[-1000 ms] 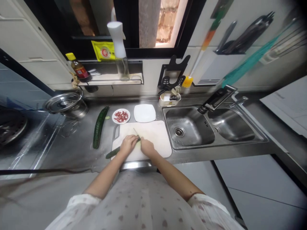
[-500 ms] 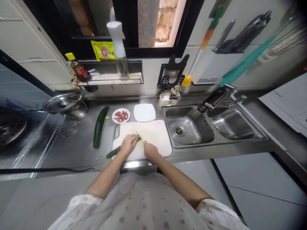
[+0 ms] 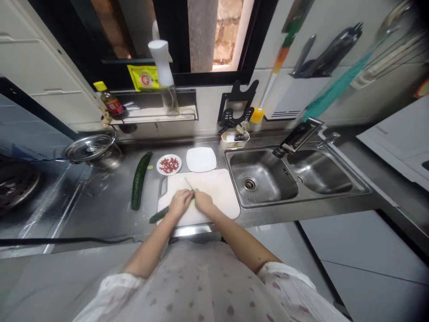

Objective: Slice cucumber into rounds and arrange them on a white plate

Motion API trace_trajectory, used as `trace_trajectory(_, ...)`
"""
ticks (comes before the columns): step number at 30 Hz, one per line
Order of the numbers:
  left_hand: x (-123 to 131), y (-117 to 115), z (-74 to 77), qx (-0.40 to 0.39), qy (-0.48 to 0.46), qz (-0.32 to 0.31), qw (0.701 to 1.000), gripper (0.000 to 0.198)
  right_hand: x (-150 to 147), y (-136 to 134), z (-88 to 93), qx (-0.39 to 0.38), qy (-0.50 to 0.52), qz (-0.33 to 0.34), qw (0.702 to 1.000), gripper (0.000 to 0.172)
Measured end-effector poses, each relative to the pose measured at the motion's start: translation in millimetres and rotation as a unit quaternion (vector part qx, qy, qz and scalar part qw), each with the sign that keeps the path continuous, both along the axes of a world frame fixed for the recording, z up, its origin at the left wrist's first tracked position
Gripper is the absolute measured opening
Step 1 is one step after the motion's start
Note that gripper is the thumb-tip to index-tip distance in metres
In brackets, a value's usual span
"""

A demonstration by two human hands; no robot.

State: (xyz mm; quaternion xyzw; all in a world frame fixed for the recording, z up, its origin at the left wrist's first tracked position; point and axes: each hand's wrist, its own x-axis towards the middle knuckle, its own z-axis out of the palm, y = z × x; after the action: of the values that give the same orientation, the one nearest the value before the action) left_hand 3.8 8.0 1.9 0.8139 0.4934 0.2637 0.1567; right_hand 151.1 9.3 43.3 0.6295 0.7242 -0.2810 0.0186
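Observation:
On the white cutting board lies a cut cucumber, its dark end sticking out at the lower left. My left hand is closed over the cucumber and hides its middle. Close beside it, my right hand grips a knife; the blade points away from me and up the board, and the handle is hidden in my fingers. A little pale green cut flesh shows under the right hand. A whole cucumber rests on the counter to the left, near a small green end piece.
Behind the board stand a small plate of chopped red pieces and a white square plate. A double sink with a black faucet lies to the right. A lidded pot sits at the left, below a shelf with bottles.
My right hand and the knife have shifted left, closer to my left hand. The left hand stays on the cucumber. The whole view has shifted slightly.

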Motion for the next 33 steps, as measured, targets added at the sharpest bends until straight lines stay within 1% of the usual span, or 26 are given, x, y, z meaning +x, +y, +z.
trace_trajectory(4,0,0,1.3,-0.004,-0.002,-0.005,1.000,0.022,3,-5,-0.1,0.005,-0.003,0.002,1.000,0.033)
trace_trajectory(8,0,0,1.1,-0.004,-0.003,-0.001,1.000,0.023,11,-16,1.4,-0.005,-0.021,0.015,1.000,0.037)
trace_trajectory(15,1,-2,-1.6,-0.005,0.006,0.005,1.000,0.024,27,-41,7.0,-0.035,-0.054,0.019,0.998,0.035)
trace_trajectory(22,1,0,-1.0,-0.029,0.004,0.021,0.999,0.024,35,-54,11.3,-0.050,-0.073,0.024,0.996,0.030)
trace_trajectory(25,1,0,0.4,-0.048,-0.002,0.033,0.998,0.024,43,-57,15.1,-0.037,-0.091,0.020,0.995,0.028)
trace_trajectory(29,1,0,3.0,-0.065,-0.024,0.056,0.996,0.025,58,-57,27.5,-0.011,-0.131,0.021,0.991,0.028)
trace_trajectory(31,0,1,5.7,-0.068,-0.053,0.081,0.993,0.027,66,-55,34.5,0.013,-0.156,0.018,0.987,0.028)
trace_trajectory(33,-1,5,10.7,-0.077,-0.099,0.125,0.984,0.029,73,-52,39.4,0.055,-0.181,0.019,0.982,0.028)
